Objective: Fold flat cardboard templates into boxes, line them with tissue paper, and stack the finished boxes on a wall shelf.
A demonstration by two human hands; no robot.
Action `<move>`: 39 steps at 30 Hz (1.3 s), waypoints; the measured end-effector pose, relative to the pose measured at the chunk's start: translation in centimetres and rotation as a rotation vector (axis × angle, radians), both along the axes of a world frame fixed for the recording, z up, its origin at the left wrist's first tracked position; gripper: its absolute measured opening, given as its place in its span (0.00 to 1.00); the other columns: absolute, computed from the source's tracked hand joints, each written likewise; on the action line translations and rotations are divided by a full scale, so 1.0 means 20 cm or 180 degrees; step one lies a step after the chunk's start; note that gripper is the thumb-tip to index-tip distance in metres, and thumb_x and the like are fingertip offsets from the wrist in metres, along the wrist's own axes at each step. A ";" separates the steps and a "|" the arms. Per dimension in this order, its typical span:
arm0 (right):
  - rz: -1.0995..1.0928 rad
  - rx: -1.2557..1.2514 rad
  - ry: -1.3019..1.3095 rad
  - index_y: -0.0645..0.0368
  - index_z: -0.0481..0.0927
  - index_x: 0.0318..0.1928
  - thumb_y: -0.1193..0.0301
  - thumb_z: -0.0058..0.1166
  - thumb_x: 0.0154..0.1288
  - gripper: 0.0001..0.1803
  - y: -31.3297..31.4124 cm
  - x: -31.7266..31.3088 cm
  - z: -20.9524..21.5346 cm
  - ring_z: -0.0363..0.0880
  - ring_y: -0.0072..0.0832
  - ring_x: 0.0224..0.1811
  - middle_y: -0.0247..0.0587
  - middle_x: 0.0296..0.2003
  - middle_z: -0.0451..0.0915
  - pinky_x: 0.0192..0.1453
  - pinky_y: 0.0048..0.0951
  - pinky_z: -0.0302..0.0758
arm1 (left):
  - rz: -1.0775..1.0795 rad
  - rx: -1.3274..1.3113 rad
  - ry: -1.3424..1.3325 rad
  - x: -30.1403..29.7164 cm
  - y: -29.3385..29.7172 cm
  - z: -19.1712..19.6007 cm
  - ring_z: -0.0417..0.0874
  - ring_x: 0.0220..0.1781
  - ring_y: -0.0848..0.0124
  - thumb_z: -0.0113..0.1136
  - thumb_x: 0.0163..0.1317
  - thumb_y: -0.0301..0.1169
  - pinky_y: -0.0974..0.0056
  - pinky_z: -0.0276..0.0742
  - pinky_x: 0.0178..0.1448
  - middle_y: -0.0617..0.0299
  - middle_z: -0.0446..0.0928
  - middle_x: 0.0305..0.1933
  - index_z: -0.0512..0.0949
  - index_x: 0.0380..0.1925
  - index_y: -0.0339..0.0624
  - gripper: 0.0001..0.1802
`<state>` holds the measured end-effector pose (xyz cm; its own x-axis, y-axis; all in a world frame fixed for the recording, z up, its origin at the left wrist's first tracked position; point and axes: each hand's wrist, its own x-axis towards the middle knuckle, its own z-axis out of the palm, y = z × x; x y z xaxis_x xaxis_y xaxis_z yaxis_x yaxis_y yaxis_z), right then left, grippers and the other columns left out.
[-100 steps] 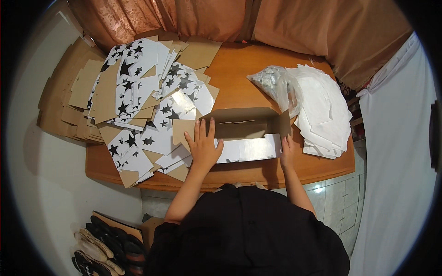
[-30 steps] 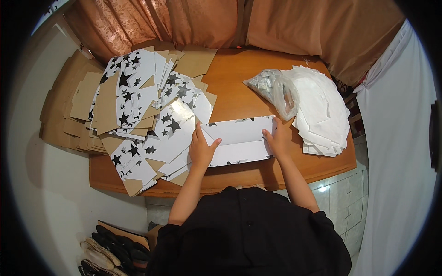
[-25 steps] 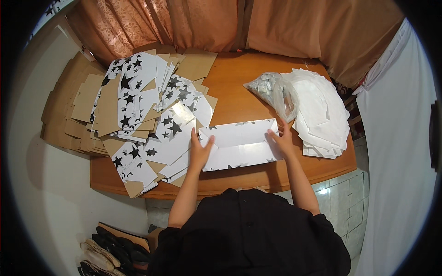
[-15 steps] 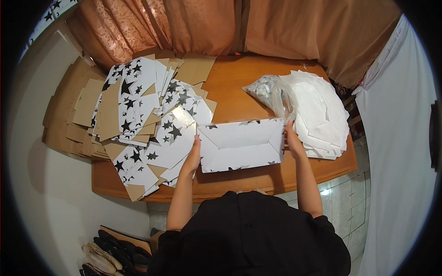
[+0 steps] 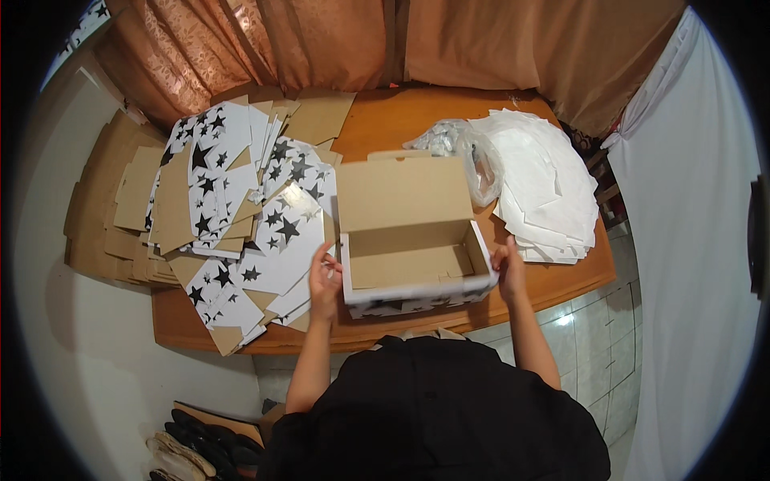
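Observation:
A cardboard box (image 5: 409,264) sits upright near the table's front edge, its brown inside showing and nothing in it. Its outside is white with black stars, and its brown-lined lid (image 5: 403,196) stands raised at the far side. By the left end wall is my left hand (image 5: 324,284), fingers apart and slightly bent, the fingertips close to the wall. At the right end, my right hand (image 5: 510,271) has its fingers curled against the box's near corner, thumb up.
Flat star-printed box blanks (image 5: 216,172) are piled on the left, with plain brown cardboard (image 5: 112,212) beyond. A clear plastic bag (image 5: 479,164) lies behind the box, beside a stack of white paper sheets (image 5: 549,188). Shoes (image 5: 200,441) are on the floor at lower left.
The box has turned over from its white underside facing me to its open inside facing up, lid raised. Both hands have stayed at its ends; the left fingers have loosened.

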<state>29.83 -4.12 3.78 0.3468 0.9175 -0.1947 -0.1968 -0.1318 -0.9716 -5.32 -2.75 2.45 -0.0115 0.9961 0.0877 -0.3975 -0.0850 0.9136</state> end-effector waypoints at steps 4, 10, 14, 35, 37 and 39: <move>0.0175 -0.0187 -0.0286 0.56 0.71 0.28 0.63 0.48 0.66 0.12 -0.17 -0.07 -0.15 0.65 0.19 0.27 0.29 0.25 0.70 0.40 0.21 0.64 | 0.0383 0.0023 0.1669 0.12 -0.17 -0.11 0.66 0.48 0.72 0.59 0.51 0.20 0.69 0.64 0.54 0.59 0.61 0.50 0.62 0.61 0.40 0.34; 0.0398 0.0223 -0.1719 0.64 0.65 0.56 0.75 0.45 0.65 0.19 -0.14 -0.08 -0.24 0.70 0.38 0.55 0.52 0.51 0.72 0.59 0.34 0.65 | 0.0140 -0.0021 0.3112 0.18 -0.16 0.04 0.65 0.63 0.50 0.42 0.44 0.08 0.62 0.64 0.62 0.39 0.56 0.64 0.67 0.59 0.44 0.37; 0.0531 -0.0271 -0.2717 0.64 0.64 0.57 0.80 0.41 0.62 0.21 -0.12 -0.12 -0.11 0.68 0.52 0.55 0.59 0.50 0.70 0.59 0.39 0.66 | -0.0177 -0.0432 0.3379 0.18 -0.13 0.02 0.65 0.64 0.49 0.42 0.43 0.08 0.60 0.66 0.61 0.40 0.54 0.67 0.71 0.56 0.49 0.38; 0.4573 -0.1924 -0.4211 0.42 0.28 0.70 0.40 0.36 0.62 0.47 0.21 -0.40 -0.17 0.18 0.38 0.73 0.41 0.71 0.22 0.71 0.56 0.30 | -0.3762 0.0121 0.5851 0.49 0.20 -0.21 0.29 0.76 0.61 0.33 0.65 0.58 0.38 0.28 0.70 0.61 0.29 0.75 0.35 0.70 0.63 0.38; 0.4582 -0.1937 -0.4106 0.40 0.28 0.70 0.40 0.37 0.62 0.47 0.22 -0.40 -0.15 0.17 0.37 0.73 0.38 0.71 0.21 0.71 0.57 0.31 | -0.3835 -0.0010 0.5836 0.49 0.22 -0.19 0.29 0.76 0.62 0.34 0.65 0.57 0.37 0.27 0.70 0.64 0.27 0.75 0.34 0.70 0.65 0.38; 0.4585 -0.1991 -0.3966 0.39 0.28 0.70 0.45 0.44 0.61 0.48 0.26 -0.40 -0.12 0.18 0.38 0.73 0.37 0.71 0.22 0.70 0.59 0.34 | -0.3900 -0.0122 0.5839 0.52 0.23 -0.17 0.28 0.76 0.63 0.35 0.65 0.56 0.35 0.26 0.69 0.67 0.26 0.75 0.34 0.70 0.66 0.37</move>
<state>21.74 1.12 1.36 -0.2715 0.5077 -0.8177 0.9624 0.1418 -0.2315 5.02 1.91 -1.02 0.4892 0.4482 -0.7482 0.8251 -0.5158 0.2304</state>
